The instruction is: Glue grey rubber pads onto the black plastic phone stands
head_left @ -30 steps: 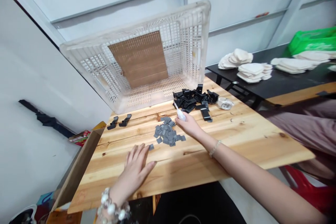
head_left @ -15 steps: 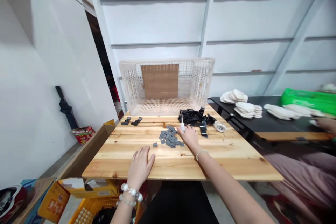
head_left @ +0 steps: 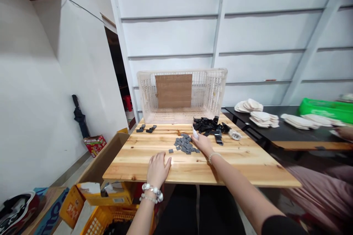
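My left hand (head_left: 158,169) rests on the near part of the wooden table (head_left: 237,170), fingers extended and holding nothing. In my right hand (head_left: 203,144) is a small white bottle with a thin pointed nozzle (head_left: 195,133), tilted, its lower part hidden by the fingers. Just left of that hand lies a loose pile of small grey flat pieces (head_left: 185,144). One separate grey piece (head_left: 171,151) sits nearer my left hand. Behind the right hand is a heap of black plastic parts (head_left: 205,125). Two similar dark parts (head_left: 151,129) lie apart at the far left.
A white plastic crate (head_left: 143,97) stands on its side at the table's back, with cardboard inside. A roll of tape (head_left: 235,134) lies at right. Cardboard boxes (head_left: 110,159) flank the left edge. Another person's hand (head_left: 346,132) is by the black table (head_left: 286,136).
The view has shifted, so the table sits further right. The bottle in my right hand leans more than before. My left hand stays on the table.
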Motion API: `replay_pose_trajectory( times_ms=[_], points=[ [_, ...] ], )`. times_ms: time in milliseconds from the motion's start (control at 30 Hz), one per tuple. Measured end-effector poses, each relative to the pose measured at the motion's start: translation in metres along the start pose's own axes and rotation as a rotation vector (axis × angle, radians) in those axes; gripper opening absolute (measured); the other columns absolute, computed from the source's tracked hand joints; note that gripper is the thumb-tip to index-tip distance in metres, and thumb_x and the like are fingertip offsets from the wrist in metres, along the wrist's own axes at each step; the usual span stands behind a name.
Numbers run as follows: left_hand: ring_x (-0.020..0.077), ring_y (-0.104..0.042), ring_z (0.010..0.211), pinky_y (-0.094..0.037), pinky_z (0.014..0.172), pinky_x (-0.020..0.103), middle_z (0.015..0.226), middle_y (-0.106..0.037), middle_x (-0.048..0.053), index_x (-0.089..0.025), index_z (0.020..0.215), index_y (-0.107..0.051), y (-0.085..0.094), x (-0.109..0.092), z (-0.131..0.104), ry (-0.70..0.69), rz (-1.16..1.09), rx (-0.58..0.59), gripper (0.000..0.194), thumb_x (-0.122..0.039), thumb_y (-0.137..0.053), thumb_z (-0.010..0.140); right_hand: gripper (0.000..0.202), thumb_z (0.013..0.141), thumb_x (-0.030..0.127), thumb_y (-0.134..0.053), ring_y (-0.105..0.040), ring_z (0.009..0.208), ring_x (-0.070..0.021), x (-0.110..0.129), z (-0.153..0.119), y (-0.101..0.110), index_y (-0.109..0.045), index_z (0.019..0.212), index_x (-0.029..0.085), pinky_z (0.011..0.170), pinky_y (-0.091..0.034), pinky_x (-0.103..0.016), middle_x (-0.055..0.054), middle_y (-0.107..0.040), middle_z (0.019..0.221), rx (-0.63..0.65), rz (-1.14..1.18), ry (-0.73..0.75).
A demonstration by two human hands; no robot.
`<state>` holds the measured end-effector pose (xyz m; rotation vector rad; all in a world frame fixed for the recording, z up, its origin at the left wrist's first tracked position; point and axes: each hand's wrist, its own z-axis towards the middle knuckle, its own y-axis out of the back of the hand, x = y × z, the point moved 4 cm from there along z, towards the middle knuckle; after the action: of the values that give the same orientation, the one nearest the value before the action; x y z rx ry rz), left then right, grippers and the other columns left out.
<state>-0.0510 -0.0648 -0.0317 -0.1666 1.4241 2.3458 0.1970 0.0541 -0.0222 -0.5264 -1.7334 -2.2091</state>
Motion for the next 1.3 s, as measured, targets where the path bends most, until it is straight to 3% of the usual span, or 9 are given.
replay_pose_trajectory(
  times_ms=[200,533,667,767,1067,1300],
  points=[
    [0.0276,-0.061,0.109,-0.042,0.101,0.046,0.114,-0.068,0.015,-0.013,0.117,-0.059,0.002,-0.001,-0.001,0.006,-0.012,-0.001,0.038,-0.037,-0.038,0.097,0.036,0.093,0.037,-0.056,-0.06,0.104,-0.02,-0.002,-0.001,-0.002,-0.057,0.121,0.015,0.089,-0.053,-0.041,-0.01,-0.059,0.121,0.11,-0.005,-0.05],
    [0.0264,-0.06,0.108,-0.043,0.101,0.043,0.112,-0.067,0.014,-0.012,0.115,-0.059,0.004,-0.001,-0.003,0.04,-0.028,0.022,0.035,-0.032,-0.038,0.097,0.036,0.093,0.037,-0.056,-0.061,0.103,-0.0195,-0.004,0.002,-0.002,-0.057,0.121,0.014,0.088,-0.053,-0.041,-0.009,-0.059,0.119,0.131,0.028,-0.05],
    [0.0256,-0.06,0.11,-0.043,0.103,0.044,0.114,-0.067,0.013,-0.012,0.116,-0.058,0.006,-0.002,-0.003,0.048,-0.029,0.036,0.033,-0.03,-0.038,0.097,0.04,0.093,0.049,-0.049,-0.063,0.089,-0.0178,-0.007,0.004,-0.002,-0.063,0.102,0.012,0.081,-0.051,-0.035,-0.008,-0.066,0.098,0.095,0.087,-0.039],
    [0.0259,-0.059,0.114,-0.042,0.106,0.046,0.118,-0.065,0.012,-0.013,0.118,-0.057,0.004,0.0,-0.005,0.058,-0.035,0.045,0.033,-0.03,-0.039,0.096,0.049,0.09,0.057,-0.043,-0.064,0.08,-0.0218,-0.013,0.006,-0.003,-0.065,0.084,0.013,0.068,-0.043,-0.029,-0.011,-0.068,0.083,0.057,0.157,-0.045],
    [0.027,-0.059,0.117,-0.045,0.105,0.049,0.122,-0.066,0.01,-0.018,0.119,-0.059,-0.002,0.01,-0.009,0.061,-0.036,0.047,0.034,-0.036,-0.044,0.094,0.041,0.082,0.055,-0.048,-0.056,0.065,-0.018,-0.027,0.007,-0.011,-0.059,0.07,0.017,0.055,-0.033,-0.025,-0.005,-0.064,0.068,0.076,0.364,-0.088],
    [0.0305,-0.063,0.112,-0.053,0.096,0.054,0.119,-0.069,0.01,-0.022,0.117,-0.062,-0.013,0.025,-0.009,0.061,-0.037,0.063,0.034,-0.04,-0.048,0.091,0.034,0.08,0.05,-0.053,-0.051,0.063,-0.0151,-0.026,0.006,-0.016,-0.054,0.069,0.017,0.056,-0.035,-0.024,-0.002,-0.058,0.066,0.119,0.507,-0.068]
  ],
)
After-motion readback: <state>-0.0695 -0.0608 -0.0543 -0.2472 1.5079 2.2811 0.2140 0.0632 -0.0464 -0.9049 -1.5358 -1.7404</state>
